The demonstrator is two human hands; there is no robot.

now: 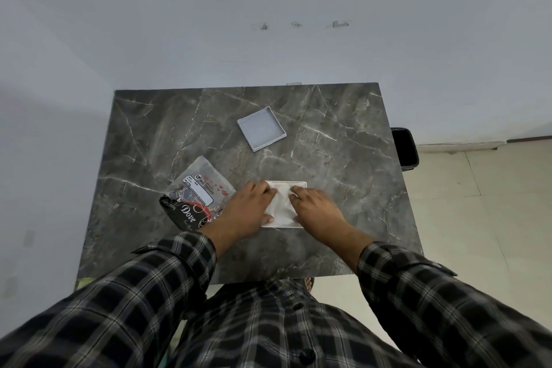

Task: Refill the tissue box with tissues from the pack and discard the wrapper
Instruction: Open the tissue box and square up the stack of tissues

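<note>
Your left hand (pixel 245 209) and right hand (pixel 313 206) press flat, fingers spread and gripping nothing, on the tissues (pixel 280 207) in the tissue box (pixel 298 184) near the desk (pixel 343 158) front edge. Uneven pressure could crumple the stack so the lid (pixel 261 128) won't seat. The empty wrapper (pixel 194 191) lies just left, undiscarded.

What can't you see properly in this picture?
- Tissues, head view: both hands, left hand and right hand, cover much of them.
- Tissue box: only rim edges show.
- Wrapper: small print too small to read.
- Black bin: table edge hides part; inside unseen.
</note>
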